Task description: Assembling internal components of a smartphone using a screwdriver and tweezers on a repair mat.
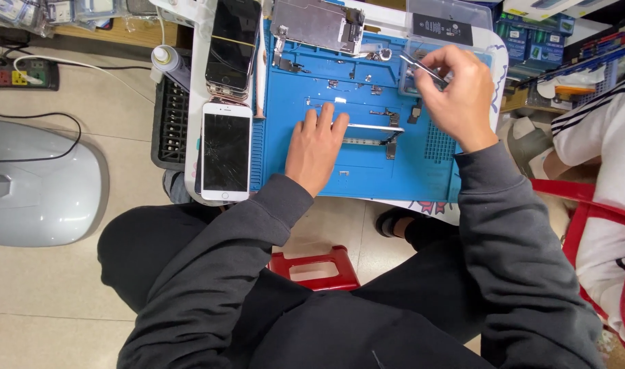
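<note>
Nearest the camera, a red plastic stool (316,268) sits on the tiled floor between dark-trousered legs. Up at the near edge of the blue silicone repair mat (367,174), the left hand (315,145) lies flat, fingers (324,121) stretched and slightly spread, pressing on a thin silvery metal strip with a flex cable (371,134) near the mat's middle. It pins rather than grips. At the mat's left edge lies a white smartphone with a cracked dark screen (226,152), still whole; beyond it a second dark-screened phone (232,42). Small loose brackets and parts dot the mat's centre, so the strip-down looks well along, with sorting or refitting seemingly left. Towards the far right corner, the right hand (457,96) hovers raised, fingers pinched shut around slim metal tweezers (422,68). At the far edge rests a bare grey metal phone chassis plate (317,24).
</note>
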